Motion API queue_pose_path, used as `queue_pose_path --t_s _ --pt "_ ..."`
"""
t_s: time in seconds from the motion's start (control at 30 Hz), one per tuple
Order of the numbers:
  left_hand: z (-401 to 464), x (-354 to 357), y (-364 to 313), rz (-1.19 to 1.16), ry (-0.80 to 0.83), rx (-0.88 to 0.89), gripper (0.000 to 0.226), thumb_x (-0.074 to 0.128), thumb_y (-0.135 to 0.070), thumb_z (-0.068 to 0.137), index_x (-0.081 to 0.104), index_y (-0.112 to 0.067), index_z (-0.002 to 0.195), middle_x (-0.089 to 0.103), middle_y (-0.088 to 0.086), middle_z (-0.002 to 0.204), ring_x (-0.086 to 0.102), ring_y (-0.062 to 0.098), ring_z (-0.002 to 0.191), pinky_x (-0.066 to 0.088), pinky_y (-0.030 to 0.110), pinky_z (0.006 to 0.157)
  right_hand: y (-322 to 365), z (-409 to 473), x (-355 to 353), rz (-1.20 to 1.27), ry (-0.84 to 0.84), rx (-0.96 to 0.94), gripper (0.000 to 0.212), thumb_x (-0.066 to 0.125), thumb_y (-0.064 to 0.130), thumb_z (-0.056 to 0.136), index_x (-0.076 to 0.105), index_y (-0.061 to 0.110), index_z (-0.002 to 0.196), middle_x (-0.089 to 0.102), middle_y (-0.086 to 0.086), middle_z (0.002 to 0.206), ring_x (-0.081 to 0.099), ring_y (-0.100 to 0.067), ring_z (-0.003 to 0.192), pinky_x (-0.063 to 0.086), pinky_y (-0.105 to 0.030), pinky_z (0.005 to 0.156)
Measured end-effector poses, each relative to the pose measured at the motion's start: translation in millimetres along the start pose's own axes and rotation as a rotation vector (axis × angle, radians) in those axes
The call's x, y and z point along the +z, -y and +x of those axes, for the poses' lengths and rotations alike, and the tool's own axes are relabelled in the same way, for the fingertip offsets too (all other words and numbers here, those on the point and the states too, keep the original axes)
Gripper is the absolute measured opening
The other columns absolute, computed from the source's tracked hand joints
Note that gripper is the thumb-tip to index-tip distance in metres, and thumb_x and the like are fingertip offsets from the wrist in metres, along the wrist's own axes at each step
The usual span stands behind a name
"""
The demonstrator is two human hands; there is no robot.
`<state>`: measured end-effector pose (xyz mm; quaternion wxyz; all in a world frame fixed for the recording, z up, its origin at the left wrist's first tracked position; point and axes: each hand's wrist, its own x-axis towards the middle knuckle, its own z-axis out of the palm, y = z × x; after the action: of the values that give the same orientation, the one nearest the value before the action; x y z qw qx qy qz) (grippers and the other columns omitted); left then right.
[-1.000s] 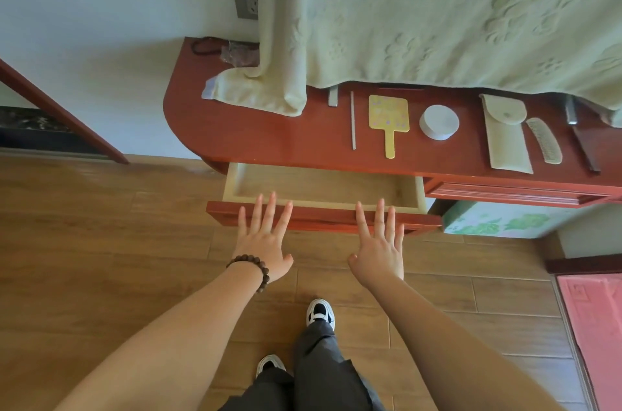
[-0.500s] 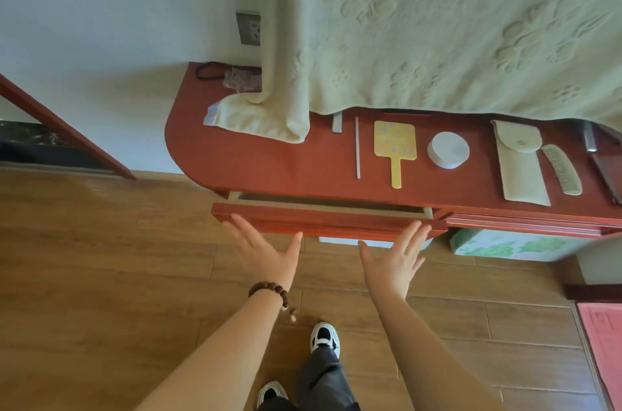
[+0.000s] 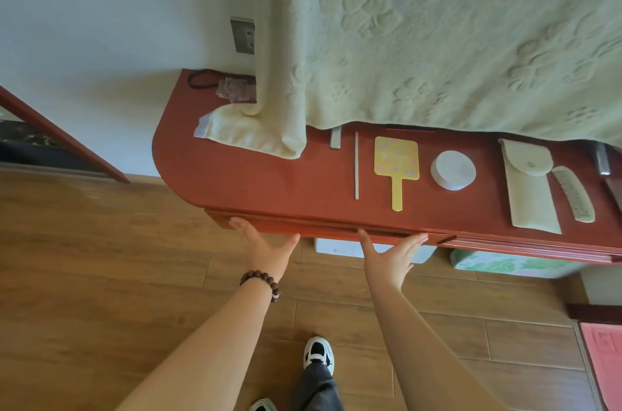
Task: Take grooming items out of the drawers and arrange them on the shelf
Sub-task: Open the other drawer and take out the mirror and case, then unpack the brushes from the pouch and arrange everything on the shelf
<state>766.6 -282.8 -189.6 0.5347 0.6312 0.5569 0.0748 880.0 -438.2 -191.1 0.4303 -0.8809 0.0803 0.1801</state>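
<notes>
Change: a second ago the red wooden drawer front (image 3: 323,228) stood pulled out with its pale interior showing empty; half a second ago only a slit remained; now it sits flush under the red wooden shelf (image 3: 235,175), centre of frame.
Meaning: I judge this drawer finished with and the task near its end; a second drawer front at right centre looks slightly proud of the shelf edge, but whether it holds anything cannot be told.
Left hand: your left hand (image 3: 266,250) has its fingers straight and spread wide, fingertips pressed to the drawer front; it holds nothing. A brown bead bracelet (image 3: 261,281) sits on that wrist.
Right hand: your right hand (image 3: 390,257) is likewise splayed flat, fingertips against the drawer front further right; it holds nothing.
Task items: laid in a row along the shelf, upper right of centre — thin grey stick (image 3: 356,165), yellow paddle-shaped hand mirror (image 3: 396,161), round white jar (image 3: 453,170), cream pouch with flap (image 3: 528,188), cream curved comb (image 3: 574,193). All lie apart from one another except the comb, just beside the pouch.
Partly hidden: the pale green embossed cloth (image 3: 437,40) hanging over the shelf's back covers the top of a small grey item (image 3: 336,138) and dark items at the far right edge; these cannot be identified.
</notes>
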Motion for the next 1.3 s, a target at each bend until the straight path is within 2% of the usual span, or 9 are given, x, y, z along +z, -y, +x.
queue_pose_path --t_s 0.13,0.3,0.47,0.53,0.63,0.73,1.0,1.2,1.3 --pt "11.9 -3.1 -3.7 0.020 0.029 0.012 0.126 0.077 -0.037 0.075 -0.027 -0.020 0.145 -0.014 0.002 0.160 0.013 0.023 0.146 0.017 0.038 0.117 0.6 8.6 -3.9 -0.080 0.069 -0.021 0.109 0.065 0.039 0.085 -0.019 0.006 0.146 -0.021 -0.003 0.158 -0.011 -0.016 0.147 0.002 -0.046 0.119" --pt "6.0 -13.4 0.0 0.107 -0.002 0.049 0.116 0.076 -0.035 0.078 -0.012 -0.015 0.150 -0.006 0.003 0.161 0.010 0.020 0.147 0.015 0.037 0.118 -2.5 3.1 -18.1 -0.109 0.108 -0.057 0.103 0.063 0.038 0.088 -0.016 0.011 0.148 -0.016 0.000 0.159 -0.010 -0.014 0.147 0.005 -0.045 0.120" --pt "-17.5 -25.1 -1.9 0.199 -0.028 0.170 0.101 0.073 -0.031 0.081 0.003 -0.014 0.152 0.009 0.004 0.160 0.011 0.020 0.147 0.018 0.040 0.118 -0.6 -16.8 -49.3 -0.154 0.090 -0.076 0.095 0.058 0.039 0.090 -0.012 0.015 0.150 -0.011 0.003 0.160 0.000 -0.018 0.148 0.019 -0.049 0.117" --pt "-34.3 -29.1 -3.7 0.235 -0.003 0.222 0.093 0.069 -0.033 0.084 0.008 -0.017 0.152 0.014 0.002 0.159 0.013 0.020 0.146 0.021 0.044 0.117 -1.3 -31.8 -64.0 -0.170 0.072 -0.098 0.093 0.057 0.038 0.091 -0.011 0.016 0.150 -0.009 0.003 0.160 0.000 -0.017 0.148 0.019 -0.047 0.118" --pt "-62.5 -33.4 -6.6 0.260 0.012 0.326 0.080 0.063 -0.035 0.088 0.017 -0.016 0.151 0.019 0.002 0.158 0.016 0.019 0.146 0.021 0.043 0.118 -4.2 -59.6 -82.0 -0.185 0.059 -0.179 0.090 0.057 0.037 0.091 -0.008 0.018 0.151 -0.006 0.004 0.160 -0.003 -0.014 0.147 0.018 -0.040 0.119" --pt "-90.4 -36.8 -11.1 0.312 0.019 0.430 0.072 0.058 -0.038 0.090 0.023 -0.017 0.149 0.026 0.001 0.156 0.020 0.018 0.144 0.024 0.042 0.117 -5.9 -87.5 -92.7 -0.219 0.046 -0.250 0.089 0.057 0.040 0.091 -0.005 0.021 0.152 -0.005 0.006 0.160 0.002 -0.014 0.148 0.023 -0.040 0.117" --pt "-157.1 -22.8 -26.7 0.414 0.100 0.642 0.068 0.054 -0.040 0.092 0.026 -0.015 0.149 0.031 0.000 0.154 0.021 0.019 0.145 0.023 0.041 0.116 -21.8 -133.7 -128.5 -0.219 -0.053 -0.249 0.082 0.054 0.040 0.092 0.000 0.024 0.152 -0.005 0.002 0.161 0.004 -0.019 0.148 0.026 -0.041 0.115" --pt "-193.0 17.5 -45.7 0.472 0.181 0.728 0.065 0.052 -0.042 0.092 0.027 -0.017 0.147 0.031 0.001 0.154 0.018 0.020 0.145 0.023 0.043 0.116 -37.1 -124.6 -186.8 -0.168 -0.144 -0.184 0.078 0.055 0.038 0.091 0.009 0.023 0.152 -0.002 0.000 0.161 0.012 -0.022 0.147 0.029 -0.044 0.114" --pt "-213.0 51.4 -59.7 0.465 0.189 0.758 0.065 0.051 -0.041 0.093 0.026 -0.018 0.148 0.029 0.001 0.155 0.016 0.020 0.146 0.021 0.043 0.117 -49.7 -109.8 -224.1 -0.153 -0.178 -0.171 0.075 0.055 0.036 0.092 0.012 0.022 0.151 0.000 -0.001 0.161 0.007 -0.022 0.148 0.024 -0.045 0.117"
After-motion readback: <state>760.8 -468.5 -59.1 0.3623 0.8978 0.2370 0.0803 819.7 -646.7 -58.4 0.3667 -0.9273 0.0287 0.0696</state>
